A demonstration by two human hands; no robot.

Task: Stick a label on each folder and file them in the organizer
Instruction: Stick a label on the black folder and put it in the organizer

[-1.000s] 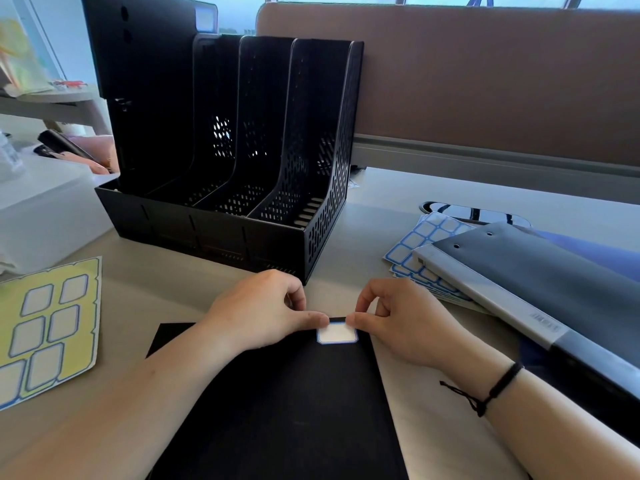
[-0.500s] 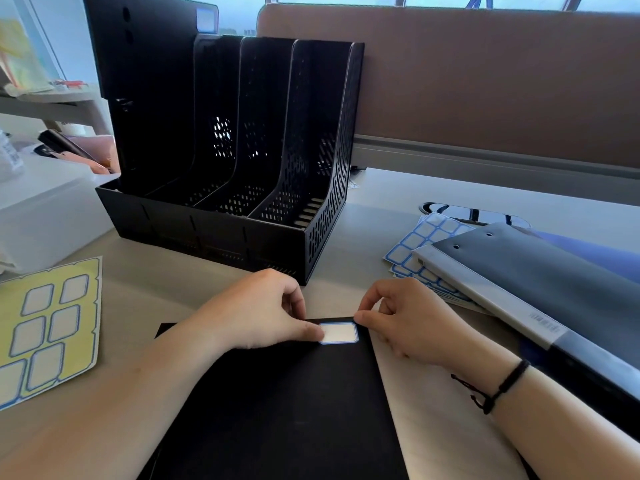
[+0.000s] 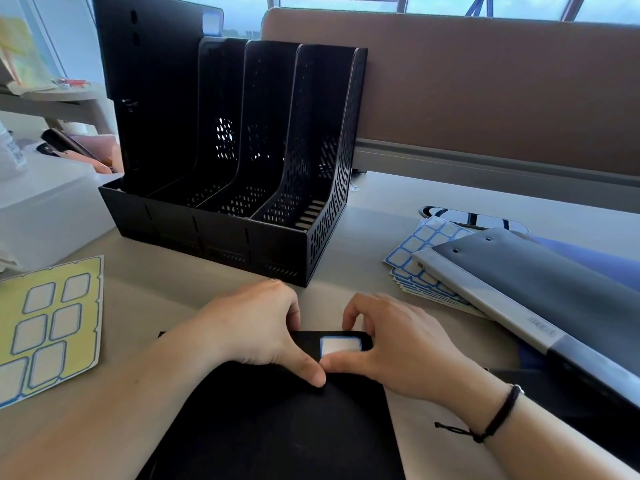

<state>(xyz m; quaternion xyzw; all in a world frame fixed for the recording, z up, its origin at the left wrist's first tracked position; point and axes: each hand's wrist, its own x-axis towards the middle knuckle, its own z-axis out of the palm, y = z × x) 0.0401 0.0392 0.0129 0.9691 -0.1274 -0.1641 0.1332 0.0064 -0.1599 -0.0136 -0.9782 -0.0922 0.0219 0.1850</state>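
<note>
A beige tabletop (image 3: pixel 398 209) runs under a brown partition, with the black organizer (image 3: pixel 239 188) at the back left, 1 labelled folder upright in its leftmost slot. I have the black folder (image 3: pixel 270 427) flat before me, the label (image 3: pixel 340 345) at its top edge. My left hand (image 3: pixel 256 327) and right hand (image 3: pixel 391 337), fingers curled, thumbs meeting below the label, press it down. Next I judge: lift the folder and stand it in a free slot.

Both forearms bare to the frame edge, no sleeves in view. Right hand (image 3: pixel 398 337): thin black cord bracelet (image 3: pixel 502 414) just behind it at the wrist, knotted, short loose tail trailing off the knot. Left hand (image 3: pixel 256 327): wrist bare. No rings seen on either hand.
</note>
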